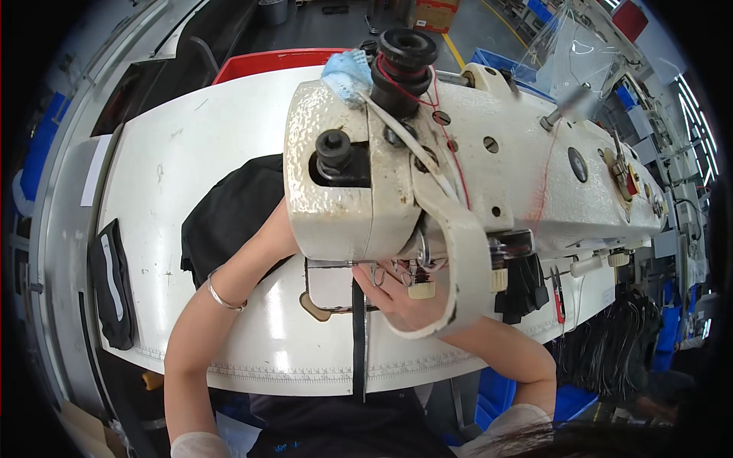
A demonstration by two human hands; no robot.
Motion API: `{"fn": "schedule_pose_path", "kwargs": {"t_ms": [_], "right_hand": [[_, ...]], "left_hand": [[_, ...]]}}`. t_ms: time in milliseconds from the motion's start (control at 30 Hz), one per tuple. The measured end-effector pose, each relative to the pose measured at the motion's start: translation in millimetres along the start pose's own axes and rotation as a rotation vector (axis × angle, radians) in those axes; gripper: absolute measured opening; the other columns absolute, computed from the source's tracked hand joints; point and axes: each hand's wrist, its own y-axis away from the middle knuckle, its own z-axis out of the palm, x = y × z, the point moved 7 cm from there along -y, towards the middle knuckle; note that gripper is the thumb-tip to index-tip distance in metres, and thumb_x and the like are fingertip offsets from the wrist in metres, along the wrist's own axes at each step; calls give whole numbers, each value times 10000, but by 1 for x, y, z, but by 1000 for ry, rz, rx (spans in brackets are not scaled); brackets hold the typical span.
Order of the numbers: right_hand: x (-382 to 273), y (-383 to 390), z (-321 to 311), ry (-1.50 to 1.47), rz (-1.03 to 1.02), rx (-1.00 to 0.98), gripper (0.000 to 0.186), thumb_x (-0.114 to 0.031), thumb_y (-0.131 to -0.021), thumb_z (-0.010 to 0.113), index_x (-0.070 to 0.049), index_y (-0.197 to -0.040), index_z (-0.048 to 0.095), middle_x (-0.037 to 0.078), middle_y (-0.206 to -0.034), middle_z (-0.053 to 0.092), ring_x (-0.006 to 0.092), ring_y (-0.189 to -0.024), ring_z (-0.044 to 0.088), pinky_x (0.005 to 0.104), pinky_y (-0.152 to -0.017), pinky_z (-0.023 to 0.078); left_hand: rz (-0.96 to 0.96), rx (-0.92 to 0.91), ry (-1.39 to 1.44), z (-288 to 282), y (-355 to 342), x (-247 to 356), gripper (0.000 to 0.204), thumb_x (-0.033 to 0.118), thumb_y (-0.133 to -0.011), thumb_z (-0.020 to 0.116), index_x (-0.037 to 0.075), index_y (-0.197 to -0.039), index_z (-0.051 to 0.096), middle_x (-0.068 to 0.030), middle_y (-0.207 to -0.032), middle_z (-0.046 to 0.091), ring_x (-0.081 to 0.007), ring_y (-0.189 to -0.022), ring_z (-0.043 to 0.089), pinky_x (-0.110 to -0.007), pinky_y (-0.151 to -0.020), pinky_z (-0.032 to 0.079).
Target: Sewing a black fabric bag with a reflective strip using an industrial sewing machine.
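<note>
A white sewing machine (336, 206) fills the middle, its head above my hands. Beneath it, my right hand (405, 301) rests with fingers stretched out and slightly apart. Those fingertips lie beside the upper end of a narrow black strip, perhaps zipper tape (359, 343), that runs down over the table's front edge. My left forearm (244, 275), with a silver bangle (222, 296), reaches behind the machine head, which hides that hand's fingers. Black fabric (229, 217) lies bunched beside the left wrist. Whether the left hand touches it cannot be seen.
On the white table (175, 137), a folded black piece with a white stripe (114, 286) lies far left. Red-handled snips (559, 298) and stacked black pieces (523, 286) are to the right. Long black strips (611, 347) hang in a bundle there. A red bin (267, 62) stands behind.
</note>
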Motion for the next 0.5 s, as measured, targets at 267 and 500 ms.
{"fn": "schedule_pose_path", "kwargs": {"t_ms": [267, 500], "right_hand": [[-7, 6, 14, 61, -76, 64, 353, -88, -682, 593, 9, -1021, 612, 136, -1052, 614, 254, -920, 605, 383, -811, 491], [-13, 10, 25, 77, -91, 151, 261, -153, -647, 575, 42, -816, 619, 119, -899, 594, 268, -783, 580, 402, -816, 487]], "left_hand": [[200, -3, -631, 7, 7, 18, 366, 48, -767, 654, -23, -1111, 549, -125, -1146, 574, -159, -1045, 522, -305, -913, 422], [363, -53, -907, 1, 24, 32, 321, 50, -803, 596, -25, -1111, 546, -131, -1160, 563, -159, -1058, 519, -298, -918, 410]]}}
